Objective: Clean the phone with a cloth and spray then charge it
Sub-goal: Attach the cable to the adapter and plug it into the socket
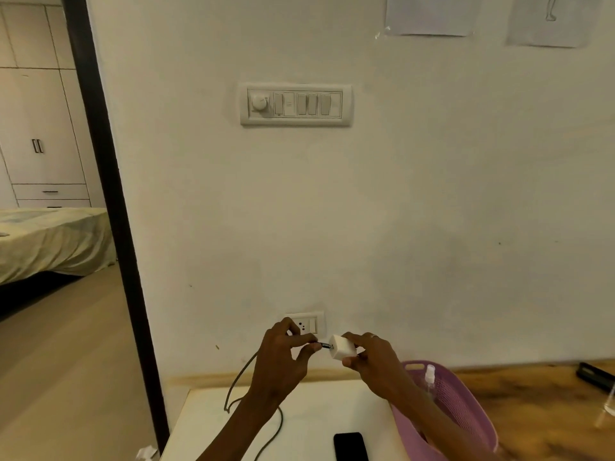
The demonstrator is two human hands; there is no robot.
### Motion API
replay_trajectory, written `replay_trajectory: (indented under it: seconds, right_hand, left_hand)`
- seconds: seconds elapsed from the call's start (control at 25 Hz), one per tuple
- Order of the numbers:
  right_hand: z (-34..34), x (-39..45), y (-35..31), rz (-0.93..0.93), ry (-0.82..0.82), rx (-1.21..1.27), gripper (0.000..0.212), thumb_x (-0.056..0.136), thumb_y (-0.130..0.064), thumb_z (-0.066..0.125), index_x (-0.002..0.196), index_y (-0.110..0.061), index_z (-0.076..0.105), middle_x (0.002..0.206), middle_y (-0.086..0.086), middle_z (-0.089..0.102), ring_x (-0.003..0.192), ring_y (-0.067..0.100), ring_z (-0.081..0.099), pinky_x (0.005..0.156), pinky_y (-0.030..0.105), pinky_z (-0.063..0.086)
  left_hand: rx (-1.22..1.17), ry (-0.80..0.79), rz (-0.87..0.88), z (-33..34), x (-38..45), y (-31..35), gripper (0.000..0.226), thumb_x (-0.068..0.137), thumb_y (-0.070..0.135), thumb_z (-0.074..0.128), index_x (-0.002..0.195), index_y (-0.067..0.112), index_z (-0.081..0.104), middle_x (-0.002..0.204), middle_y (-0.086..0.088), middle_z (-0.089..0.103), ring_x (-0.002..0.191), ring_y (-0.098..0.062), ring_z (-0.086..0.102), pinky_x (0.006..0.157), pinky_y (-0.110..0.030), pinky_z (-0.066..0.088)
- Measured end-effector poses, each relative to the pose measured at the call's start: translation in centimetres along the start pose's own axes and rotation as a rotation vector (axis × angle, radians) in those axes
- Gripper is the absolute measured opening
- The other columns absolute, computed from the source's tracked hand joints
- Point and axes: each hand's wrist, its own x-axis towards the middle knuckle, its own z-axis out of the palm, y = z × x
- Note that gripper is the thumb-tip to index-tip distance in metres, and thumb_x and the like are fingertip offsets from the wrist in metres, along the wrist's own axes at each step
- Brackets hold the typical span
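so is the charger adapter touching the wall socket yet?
Apart. Head view shows the adapter in the right hand, held below and right of the socket, wall visible between.

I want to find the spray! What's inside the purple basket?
A clear spray bottle with a white top stands inside the purple basket. The right hand's forearm crosses the basket's near side, so anything lower down there is hidden.

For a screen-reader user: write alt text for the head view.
Left hand pinches a cable plug at a white charger adapter gripped by the right hand, below a wall socket. A black phone lies on the white table.
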Motion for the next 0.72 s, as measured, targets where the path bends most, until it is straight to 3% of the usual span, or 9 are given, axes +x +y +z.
replay_trajectory:
  seconds: [0.12, 0.32, 0.52, 0.72]
  right_hand:
    - [0.2, 0.1, 0.1, -0.009, 0.004, 0.013, 0.039, 0.085, -0.026, 0.067, 0.123, -0.028, 0.060, 0.103, -0.003, 0.056, 0.079, 0.009, 0.064, 0.072, 0.021, 0.048]
    - [0.6, 0.2, 0.5, -0.013, -0.002, 0.060, 0.038, 0.083, -0.028, 0.070, 0.120, -0.028, 0.062, 0.099, -0.010, 0.056, 0.069, 0.002, 0.063, 0.067, 0.012, 0.046]
    - [1.1, 0.2, 0.7, -0.027, -0.001, 0.104, 0.036, 0.082, -0.029, 0.071, 0.117, -0.028, 0.065, 0.093, -0.018, 0.058, 0.067, -0.013, 0.063, 0.066, 0.011, 0.048]
    - [1.3, 0.4, 0.9, -0.009, -0.003, 0.147, 0.037, 0.082, -0.027, 0.072, 0.119, -0.025, 0.064, 0.107, -0.005, 0.067, 0.069, -0.006, 0.064, 0.065, 0.007, 0.048]
  left_hand:
    - [-0.014, 0.053, -0.047, 0.6, 0.5, 0.0, 0.013, 0.078, 0.024, 0.083, 0.089, 0.031, 0.079, 0.084, 0.017, 0.048, 0.081, -0.016, 0.051, 0.067, -0.019, 0.036]
    - [0.029, 0.056, -0.035, 0.9, 0.5, -0.3, 0.016, 0.077, 0.021, 0.083, 0.088, 0.032, 0.079, 0.085, 0.014, 0.051, 0.078, -0.018, 0.049, 0.061, -0.030, 0.046]
    - [-0.068, 0.073, -0.072, 1.3, 0.5, -0.8, 0.017, 0.072, 0.017, 0.086, 0.083, 0.029, 0.080, 0.078, 0.019, 0.048, 0.070, -0.011, 0.051, 0.061, -0.016, 0.037]
    - [-0.153, 0.108, -0.104, 1.4, 0.2, -1.1, 0.021, 0.070, 0.013, 0.088, 0.083, 0.028, 0.081, 0.082, 0.018, 0.056, 0.071, -0.005, 0.056, 0.060, -0.010, 0.039]
